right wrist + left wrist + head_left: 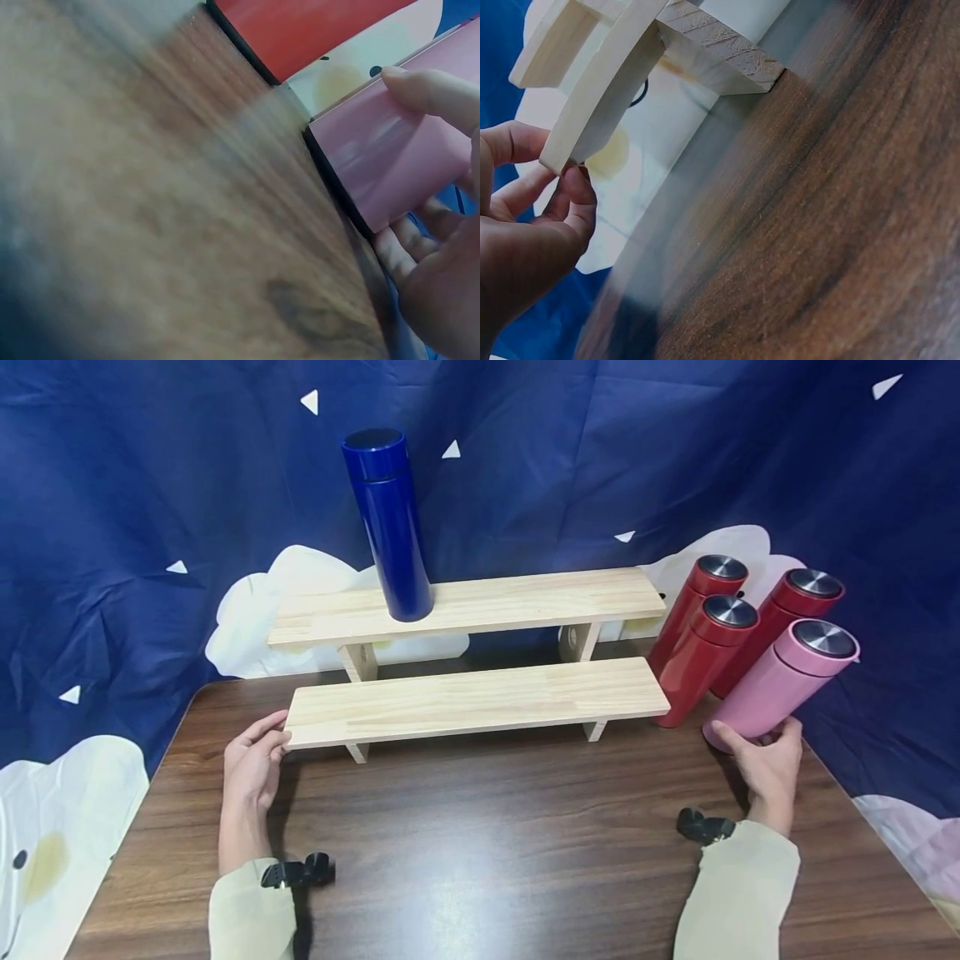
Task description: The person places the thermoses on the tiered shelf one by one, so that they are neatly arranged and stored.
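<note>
My left hand (251,768) pinches the left end of the lower board of a two-tier wooden shelf (480,697); the left wrist view shows thumb and fingers at the board's corner (562,150). At the right, my right hand (768,764) grips a pink thermos bottle (780,681) low on its body, thumb on the near side and fingers round the other. The pink bottle's base (337,180) is at the wooden table (487,827). Three red thermos bottles (693,660) with silver lids stand behind and left of it, beside the shelf's right end.
A tall blue thermos bottle (393,535) stands on the upper board (540,597), left of its middle. Behind the table hangs a dark blue cloth (187,468) with white triangles and cloud shapes. Bare brown tabletop lies in front of the shelf, between my forearms.
</note>
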Tool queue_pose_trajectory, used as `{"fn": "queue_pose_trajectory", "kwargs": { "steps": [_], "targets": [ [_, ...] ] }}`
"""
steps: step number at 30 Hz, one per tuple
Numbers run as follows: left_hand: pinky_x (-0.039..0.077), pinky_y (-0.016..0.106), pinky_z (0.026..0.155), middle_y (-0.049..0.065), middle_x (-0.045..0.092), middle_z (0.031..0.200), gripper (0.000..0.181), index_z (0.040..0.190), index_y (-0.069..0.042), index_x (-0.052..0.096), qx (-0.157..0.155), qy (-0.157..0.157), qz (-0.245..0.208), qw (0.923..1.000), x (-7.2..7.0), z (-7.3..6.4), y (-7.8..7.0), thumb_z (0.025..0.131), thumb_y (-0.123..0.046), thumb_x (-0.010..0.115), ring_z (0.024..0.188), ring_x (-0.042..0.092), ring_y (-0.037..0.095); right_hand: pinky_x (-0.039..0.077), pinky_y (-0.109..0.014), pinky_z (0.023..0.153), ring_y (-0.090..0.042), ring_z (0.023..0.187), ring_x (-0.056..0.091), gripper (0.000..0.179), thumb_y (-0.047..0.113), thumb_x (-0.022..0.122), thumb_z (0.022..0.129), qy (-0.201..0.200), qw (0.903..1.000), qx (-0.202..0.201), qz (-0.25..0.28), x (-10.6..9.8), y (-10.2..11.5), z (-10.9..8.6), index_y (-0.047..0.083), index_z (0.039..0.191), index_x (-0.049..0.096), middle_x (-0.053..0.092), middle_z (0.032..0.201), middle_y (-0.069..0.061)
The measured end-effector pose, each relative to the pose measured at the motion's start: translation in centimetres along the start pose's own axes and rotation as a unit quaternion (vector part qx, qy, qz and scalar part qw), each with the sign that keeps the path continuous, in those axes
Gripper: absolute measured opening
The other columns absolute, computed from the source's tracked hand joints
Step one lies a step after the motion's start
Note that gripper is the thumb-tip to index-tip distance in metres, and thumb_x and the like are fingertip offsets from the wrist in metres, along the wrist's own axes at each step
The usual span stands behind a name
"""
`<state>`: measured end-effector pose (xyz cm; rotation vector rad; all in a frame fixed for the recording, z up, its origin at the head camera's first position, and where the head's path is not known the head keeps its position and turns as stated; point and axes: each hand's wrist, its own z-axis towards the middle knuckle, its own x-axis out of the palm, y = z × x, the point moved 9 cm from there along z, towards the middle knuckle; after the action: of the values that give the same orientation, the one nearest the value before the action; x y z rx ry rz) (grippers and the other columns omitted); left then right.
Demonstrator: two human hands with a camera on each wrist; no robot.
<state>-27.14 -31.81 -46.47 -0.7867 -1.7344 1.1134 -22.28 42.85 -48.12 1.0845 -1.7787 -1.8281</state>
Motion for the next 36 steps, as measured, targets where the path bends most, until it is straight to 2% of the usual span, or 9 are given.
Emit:
{"fn": "queue_pose_trajectory", "kwargs": {
  "steps": [6, 12, 15, 17, 20, 22, 27, 36],
  "targets": [
    [0.052, 0.016, 0.064, 0.007, 0.063, 0.102, 0.035, 0.107, 0.0, 0.076, 0.001, 0.002, 0.001, 1.0, -0.1, -0.1, 0.0, 0.086, 0.02, 0.056, 0.084, 0.061, 0.012, 0.039, -0.026, 0.108, -0.012, 0.123, 0.048, 0.08, 0.014, 0.085, 0.08, -0.013, 0.9999, -0.003, 0.006, -0.3, -0.1, -0.3, 0.026, 0.144, 0.039, 0.045, 0.123, 0.014],
    [0.053, 0.017, 0.066, 0.008, 0.063, 0.102, 0.036, 0.107, 0.0, 0.075, -0.001, 0.006, -0.004, 1.0, -0.2, 0.0, 0.2, 0.088, 0.02, 0.053, 0.086, 0.062, 0.013, 0.042, -0.015, 0.09, -0.006, 0.107, 0.052, 0.069, 0.01, 0.087, 0.076, -0.031, 0.998, -0.018, 0.051, -0.7, 0.1, -0.4, 0.028, 0.131, 0.049, 0.049, 0.112, 0.014],
    [0.052, 0.017, 0.066, 0.008, 0.063, 0.102, 0.036, 0.108, 0.0, 0.075, 0.002, 0.012, -0.006, 0.9999, -0.1, 0.0, 0.1, 0.088, 0.02, 0.053, 0.086, 0.062, 0.013, 0.046, -0.013, 0.075, -0.005, 0.097, 0.054, 0.062, 0.004, 0.087, 0.075, -0.033, 0.9937, -0.019, 0.106, -0.8, 0.2, -0.4, 0.027, 0.121, 0.053, 0.052, 0.108, 0.01],
    [0.052, 0.017, 0.066, 0.007, 0.064, 0.102, 0.036, 0.108, 0.001, 0.075, 0.004, 0.014, -0.006, 0.9999, 0.0, 0.0, 0.1, 0.088, 0.02, 0.053, 0.086, 0.062, 0.013, 0.047, -0.011, 0.069, -0.005, 0.094, 0.055, 0.059, -0.001, 0.086, 0.073, -0.035, 0.9887, -0.02, 0.145, -0.9, 0.3, -0.4, 0.026, 0.115, 0.054, 0.054, 0.107, 0.007],
    [0.052, 0.017, 0.065, 0.007, 0.064, 0.101, 0.035, 0.108, 0.001, 0.075, 0.008, 0.015, -0.004, 0.9999, 0.0, 0.0, 0.0, 0.088, 0.02, 0.054, 0.085, 0.061, 0.013, 0.048, -0.011, 0.064, -0.006, 0.091, 0.057, 0.052, -0.003, 0.086, 0.073, -0.042, 0.9819, -0.028, 0.183, -0.9, 0.8, -0.5, 0.022, 0.108, 0.057, 0.059, 0.103, 0.006],
    [0.052, 0.016, 0.065, 0.007, 0.064, 0.101, 0.035, 0.109, 0.001, 0.074, 0.008, 0.014, -0.003, 0.9999, 0.0, 0.0, 0.0, 0.088, 0.02, 0.054, 0.085, 0.061, 0.012, 0.049, -0.01, 0.068, -0.007, 0.091, 0.058, 0.048, -0.004, 0.085, 0.073, -0.048, 0.977, -0.039, 0.204, -0.9, 1.3, -0.6, 0.02, 0.106, 0.06, 0.063, 0.101, 0.006],
    [0.053, 0.016, 0.066, 0.008, 0.062, 0.103, 0.036, 0.11, 0.0, 0.074, -0.002, 0.011, -0.004, 0.9999, -0.1, 0.0, 0.2, 0.089, 0.02, 0.053, 0.086, 0.062, 0.013, 0.052, -0.013, 0.061, -0.008, 0.081, 0.062, 0.042, -0.005, 0.085, 0.072, -0.055, 0.9666, -0.061, 0.243, -1.1, 2.6, -0.8, 0.016, 0.103, 0.066, 0.069, 0.092, 0.004],
    [0.053, 0.017, 0.067, 0.007, 0.064, 0.102, 0.036, 0.109, 0.001, 0.074, 0.005, 0.013, -0.004, 0.9999, 0.0, 0.2, 0.1, 0.088, 0.02, 0.052, 0.088, 0.062, 0.013, 0.05, -0.012, 0.053, -0.004, 0.068, 0.061, 0.031, -0.001, 0.085, 0.073, -0.071, 0.9661, -0.084, 0.234, -2.0, 4.2, -1.1, 0.017, 0.092, 0.07, 0.069, 0.079, 0.007]
  ]
}}
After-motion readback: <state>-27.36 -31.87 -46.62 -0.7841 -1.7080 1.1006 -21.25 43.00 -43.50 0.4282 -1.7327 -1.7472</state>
